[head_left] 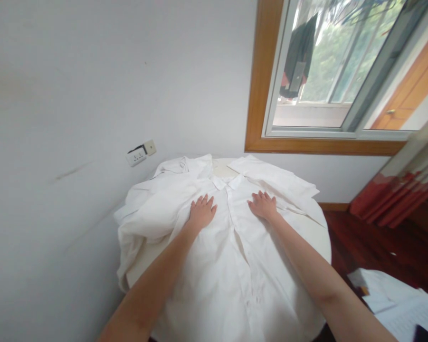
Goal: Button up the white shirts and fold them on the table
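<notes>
A white collared shirt (217,256) lies spread front side up over a round, pale table (320,237), its collar toward the wall. My left hand (203,211) rests flat on the left chest of the shirt, fingers spread. On the opposite chest panel, my right hand (262,205) also lies with its fingers apart. Between the hands runs the button placket, which gapes a little lower down. More white cloth (153,204) is bunched at the table's left side and hangs over the edge. The shirt's lower end drops toward me.
A white wall with a power socket (137,156) stands behind the table. At the upper right is a wood-framed window (254,109). A red and cream curtain (388,194) hangs at the right. White papers (402,304) lie at the lower right, near the dark red floor (349,247).
</notes>
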### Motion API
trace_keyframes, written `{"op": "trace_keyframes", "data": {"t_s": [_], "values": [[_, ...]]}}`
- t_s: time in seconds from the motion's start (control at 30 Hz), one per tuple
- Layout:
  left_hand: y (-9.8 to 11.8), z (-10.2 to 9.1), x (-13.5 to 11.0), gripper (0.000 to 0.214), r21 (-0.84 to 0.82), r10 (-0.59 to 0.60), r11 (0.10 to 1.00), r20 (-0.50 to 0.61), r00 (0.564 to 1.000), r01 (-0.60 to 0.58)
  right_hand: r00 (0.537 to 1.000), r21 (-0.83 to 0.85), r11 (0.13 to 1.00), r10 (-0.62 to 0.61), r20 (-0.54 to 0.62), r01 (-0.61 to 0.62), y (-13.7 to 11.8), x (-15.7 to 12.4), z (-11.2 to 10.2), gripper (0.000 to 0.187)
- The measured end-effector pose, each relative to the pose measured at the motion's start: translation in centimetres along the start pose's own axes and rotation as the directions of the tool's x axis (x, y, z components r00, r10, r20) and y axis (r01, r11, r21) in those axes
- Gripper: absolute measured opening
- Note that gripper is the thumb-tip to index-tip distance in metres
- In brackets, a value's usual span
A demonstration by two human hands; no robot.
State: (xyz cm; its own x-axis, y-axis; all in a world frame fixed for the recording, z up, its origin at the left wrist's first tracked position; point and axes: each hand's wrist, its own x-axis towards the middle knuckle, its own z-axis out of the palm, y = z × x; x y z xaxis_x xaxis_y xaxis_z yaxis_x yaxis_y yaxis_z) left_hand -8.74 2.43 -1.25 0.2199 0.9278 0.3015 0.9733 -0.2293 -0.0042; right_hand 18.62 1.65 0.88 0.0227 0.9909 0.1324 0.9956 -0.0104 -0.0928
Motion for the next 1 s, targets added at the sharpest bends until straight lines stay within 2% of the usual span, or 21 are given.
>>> {"op": "trace_keyframes", "data": {"t_s": [0.13,0.17,0.23,0.33,0.4,0.47,0.57,0.77,0.9,1.0], "values": [[0.6,-0.6,-1.1,0.053,-0.023,-0.013,1.000,0.110,0.994,0.016,0.987,-0.010,1.000,0.024,0.158,-0.023,0.0,-0.1,-2.3,0.055],[0.8,-0.9,-1.3,0.053,-0.024,-0.020,0.999,0.129,0.991,0.023,0.984,-0.031,0.999,0.037,0.176,-0.032,-0.2,0.0,-2.8,0.054],[1.3,-1.5,-1.2,0.051,-0.021,-0.030,0.999,0.151,0.988,0.034,0.990,-0.066,0.998,0.023,0.140,-0.014,-0.9,0.4,-3.1,0.050],[2.5,-2.3,-0.2,0.042,-0.007,-0.013,1.000,0.081,0.997,0.014,0.993,-0.037,0.992,-0.117,0.026,0.118,-2.9,1.1,-2.2,0.043],[3.3,-2.3,0.7,0.039,-0.024,0.028,0.999,-0.002,1.000,-0.028,0.980,0.011,0.980,-0.197,0.010,0.197,-4.3,1.4,-1.0,0.046],[3.8,-1.7,1.2,0.042,-0.053,0.041,0.998,-0.045,0.998,-0.044,0.978,0.035,0.978,-0.207,-0.011,0.208,-5.3,1.3,0.3,0.049],[3.7,-0.5,1.4,0.048,-0.076,0.001,0.997,-0.031,1.000,-0.004,0.989,0.047,0.988,-0.146,-0.020,0.147,-5.6,1.1,1.7,0.054],[2.6,0.5,1.2,0.061,-0.093,-0.062,0.994,0.012,0.998,0.063,0.999,0.041,0.999,-0.033,0.037,0.032,-4.0,1.5,1.8,0.080],[1.0,0.5,1.0,0.063,-0.070,-0.061,0.996,0.017,0.998,0.062,0.995,0.023,1.000,0.002,0.096,-0.005,-1.5,1.7,1.4,0.076],[-0.5,0.3,0.8,0.060,-0.037,-0.042,0.998,-0.019,0.999,0.042,0.996,-0.002,1.000,0.011,0.085,-0.011,0.9,1.7,1.2,0.073]]}}
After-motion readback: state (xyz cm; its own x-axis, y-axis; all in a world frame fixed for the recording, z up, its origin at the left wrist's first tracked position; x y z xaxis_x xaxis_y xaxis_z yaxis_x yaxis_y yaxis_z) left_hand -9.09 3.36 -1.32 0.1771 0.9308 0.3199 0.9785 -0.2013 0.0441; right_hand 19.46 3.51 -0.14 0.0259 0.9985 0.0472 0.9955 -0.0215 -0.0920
